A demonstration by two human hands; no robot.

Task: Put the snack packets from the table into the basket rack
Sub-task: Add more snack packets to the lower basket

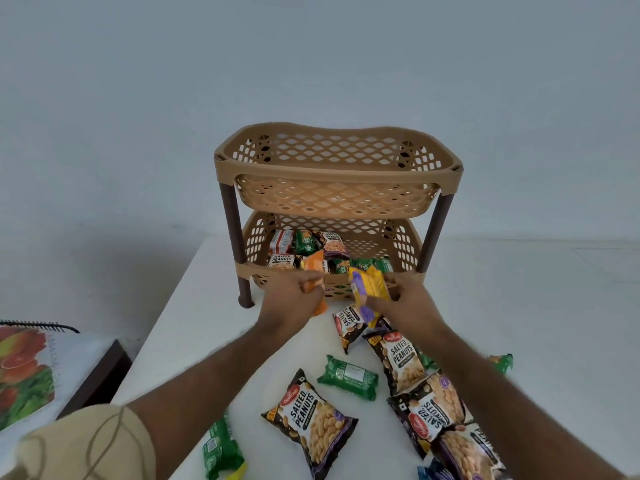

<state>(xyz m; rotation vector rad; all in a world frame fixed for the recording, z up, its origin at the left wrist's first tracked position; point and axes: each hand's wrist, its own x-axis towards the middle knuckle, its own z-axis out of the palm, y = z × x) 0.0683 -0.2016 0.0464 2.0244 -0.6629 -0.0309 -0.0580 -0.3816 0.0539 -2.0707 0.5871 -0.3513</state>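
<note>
Head view: both arms outstretched, left grip (298, 293) and right grip (401, 299) clutching packets.

Peanut packets (309, 421) — "SALTED PEANUTS" (red logo unreadable).

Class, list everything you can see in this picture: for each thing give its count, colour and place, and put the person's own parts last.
basket rack: one, tan with brown legs, two tiers, on the table's far end; upper tier looks empty
packets in lower tier: several, green, black and red-white
salted peanut packets: at least five, black, on the table near the person
green packets: at least three, lying on the table among the peanuts
table: one, white
calendar: one, fruit picture, far left
orange packet: one, held at the lower tier's front rim
yellow-purple packet: one, held beside it
left hand: grips the orange packet
right hand: grips the yellow-purple packet
</note>
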